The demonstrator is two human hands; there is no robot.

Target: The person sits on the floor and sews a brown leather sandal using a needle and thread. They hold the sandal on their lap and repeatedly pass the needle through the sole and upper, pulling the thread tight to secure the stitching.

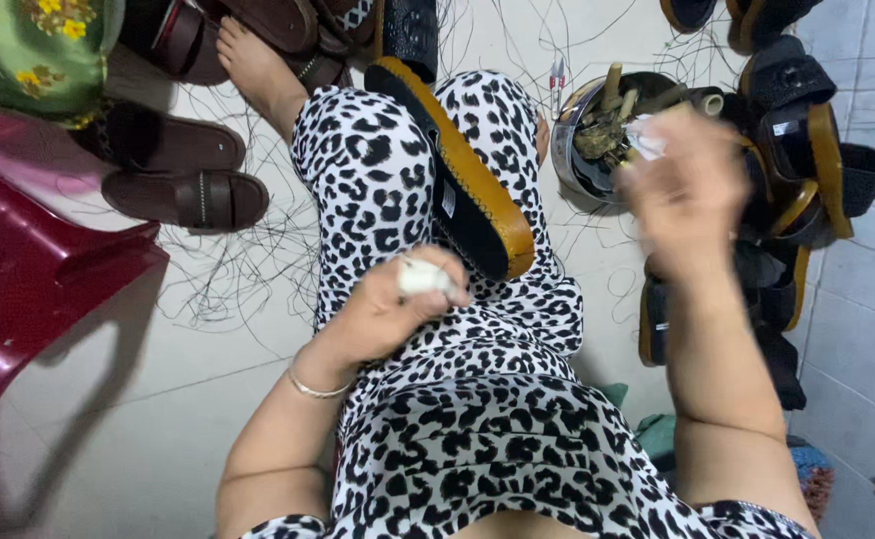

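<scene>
**A:** What is in front of the person?

**B:** The view looks straight down at a seated person in black-and-white spotted clothing. A sandal (462, 180) with a black upper and a tan sole edge lies tilted across the lap, resting on the thighs, between the two hands.

**A:** What is the left hand doing?

**B:** The left hand (392, 309) sits low over the lap, just beside the near end of the sandal. Its fingers are curled together around a small white object (423, 278), which pokes out at the top of the fist. A thin bangle (315, 388) circles that wrist.

**A:** And the right hand?

**B:** The right hand (687, 190) is raised to the right of the sandal, apart from it and blurred. I cannot tell whether its fingers are spread or pinching anything. It hangs just in front of a metal bowl (569, 140) that holds tools.

**A:** What else lies around?

**B:** Loose dark threads (248, 269) are scattered over the pale floor. Brown sandals (186, 198) lie to the left near a red plastic stool (48, 269). More black-and-tan sandals (807, 150) are piled at the right by a tiled wall.
</scene>
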